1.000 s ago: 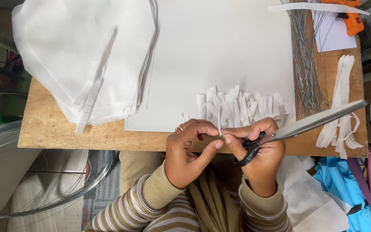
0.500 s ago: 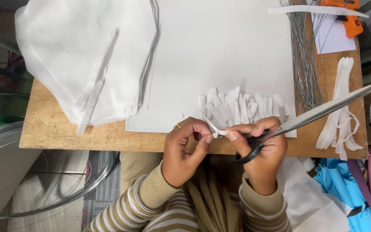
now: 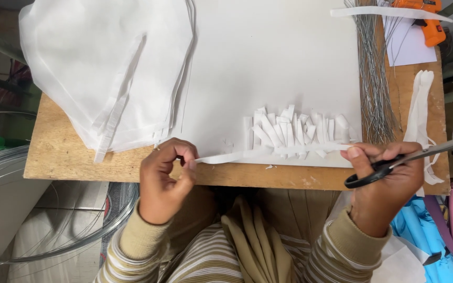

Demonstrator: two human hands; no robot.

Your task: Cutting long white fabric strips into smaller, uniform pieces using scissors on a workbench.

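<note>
Long sleeves striped beige and white (ribbed olive cuffs), with a khaki scarf hanging between them.

Long white fabric strip [image 3: 268, 152], white cut-strip pile [image 3: 289, 128], white sheet board [image 3: 268, 52] on tan wooden table [image 3: 64, 157]. Black-handled steel scissors [image 3: 394, 163]; orange plastic glue gun [image 3: 427, 21]. Beige-and-brown striped knit sleeves [image 3: 132, 257].

We pinch a white fabric strip [image 3: 268, 152] taut between our left hand [image 3: 166, 178] and right hand [image 3: 384, 178], which also grips black-handled scissors [image 3: 394, 163], above the wooden surface [image 3: 69, 157].
</note>
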